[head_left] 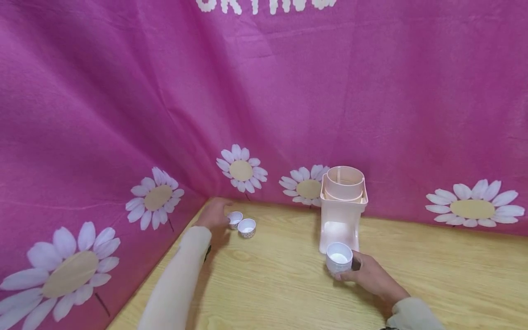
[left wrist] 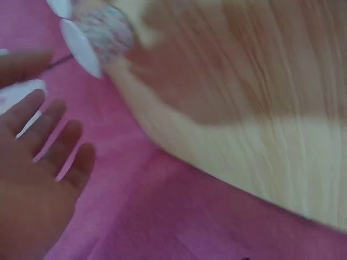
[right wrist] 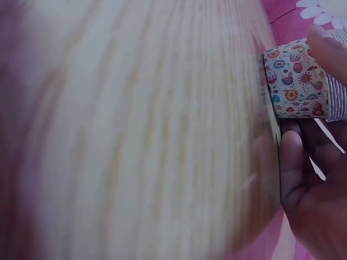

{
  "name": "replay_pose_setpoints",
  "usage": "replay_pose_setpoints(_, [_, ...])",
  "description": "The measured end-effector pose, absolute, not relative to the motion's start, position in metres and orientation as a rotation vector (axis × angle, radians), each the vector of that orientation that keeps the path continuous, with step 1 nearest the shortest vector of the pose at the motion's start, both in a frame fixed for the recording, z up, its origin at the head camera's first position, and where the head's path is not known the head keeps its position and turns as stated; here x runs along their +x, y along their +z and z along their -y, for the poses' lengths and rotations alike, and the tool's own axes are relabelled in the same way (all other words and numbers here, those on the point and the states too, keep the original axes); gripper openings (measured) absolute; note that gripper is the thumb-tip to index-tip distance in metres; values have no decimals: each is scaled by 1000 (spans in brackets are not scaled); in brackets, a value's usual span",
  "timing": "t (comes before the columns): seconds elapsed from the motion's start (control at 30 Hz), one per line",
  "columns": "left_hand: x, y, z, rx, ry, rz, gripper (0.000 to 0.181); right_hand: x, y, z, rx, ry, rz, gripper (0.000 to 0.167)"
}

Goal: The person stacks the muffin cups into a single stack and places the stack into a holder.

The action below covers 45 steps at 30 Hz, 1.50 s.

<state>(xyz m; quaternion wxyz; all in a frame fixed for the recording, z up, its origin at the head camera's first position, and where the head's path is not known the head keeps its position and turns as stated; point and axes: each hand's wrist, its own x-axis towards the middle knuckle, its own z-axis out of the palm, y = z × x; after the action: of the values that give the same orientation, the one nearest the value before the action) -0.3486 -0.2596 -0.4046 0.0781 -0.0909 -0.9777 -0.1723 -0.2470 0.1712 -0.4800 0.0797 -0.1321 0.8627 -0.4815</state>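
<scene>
A stack of patterned paper baking cups (right wrist: 298, 81) is gripped by my right hand (head_left: 373, 277), with thumb and fingers around its sides. The ribbed rims of the nested cups show in the right wrist view. Just behind the stack stands a pale pink plastic stand (head_left: 340, 215) with a round cylinder on top. My left hand (head_left: 213, 214) is over the far left of the table, its fingers extended and spread in the left wrist view (left wrist: 40, 157). Beside it sit two small cups, one nearer (head_left: 247, 228) and one farther (head_left: 235, 219), upright and close together.
The light wooden table (head_left: 264, 284) meets a magenta cloth (head_left: 288, 101) with large white daisies at its back and left edges. The pink stand is near the back edge.
</scene>
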Motion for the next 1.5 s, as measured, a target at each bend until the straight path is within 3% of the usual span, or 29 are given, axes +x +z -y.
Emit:
replay_pose_setpoints(0.13, [-353,-406,265,-209,-573,3050,71,-252,-478,-170,-374,-1417,-2595,64])
replay_pose_setpoints(0.27, [-354,-406,266,-193,-599,3103,74,-256,-475,-169,-364,-1410,-2600,65])
replay_pose_setpoints(0.6, [-355,-425,257,-272,-817,3129,66,-247,-484,-172,-350,-1409,-2592,61])
replay_pose_setpoints(0.87, [-360,-421,248,-259,-678,3159,66,-248,-481,-171,-349,-1444,-2571,63])
replay_pose_setpoints(1.03, [-361,-423,249,-230,-702,3145,49,-249,-481,-172,-332,-1415,-2588,67])
replay_pose_setpoints(1.17, [-361,-426,251,-154,-723,3120,37,-247,-482,-173,-304,-1431,-2569,68])
replay_pose_setpoints(1.5, [-358,-419,256,88,-681,2996,42,-246,-481,-171,-312,-1452,-2566,69])
